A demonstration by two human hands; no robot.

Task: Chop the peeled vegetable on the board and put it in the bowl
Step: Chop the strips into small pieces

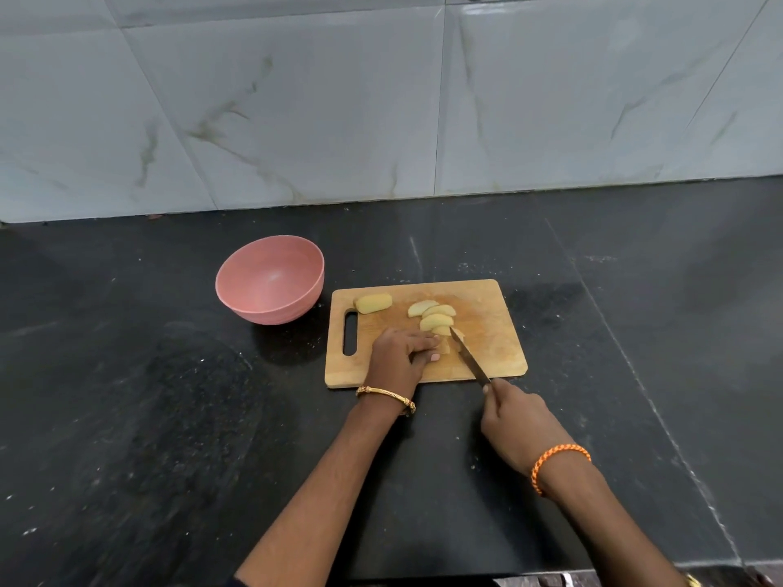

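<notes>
The vegetable (442, 347) — pale yellow and peeled — lies near the middle of the wooden board (500, 345), mostly hidden under the left hand (398, 353), whose fingers curl down and press on it. A fan of cut slices (434, 315) sits just beyond it, and a separate uncut chunk (373, 303) rests by the board's far left corner, above the handle slot. The right hand (517, 421) is closed around the handle of a knife (470, 360); the blade slants up to the piece, its tip touching it. The pink bowl (271, 279) stands on the black counter (148, 396) just left of the board — nothing in it.
</notes>
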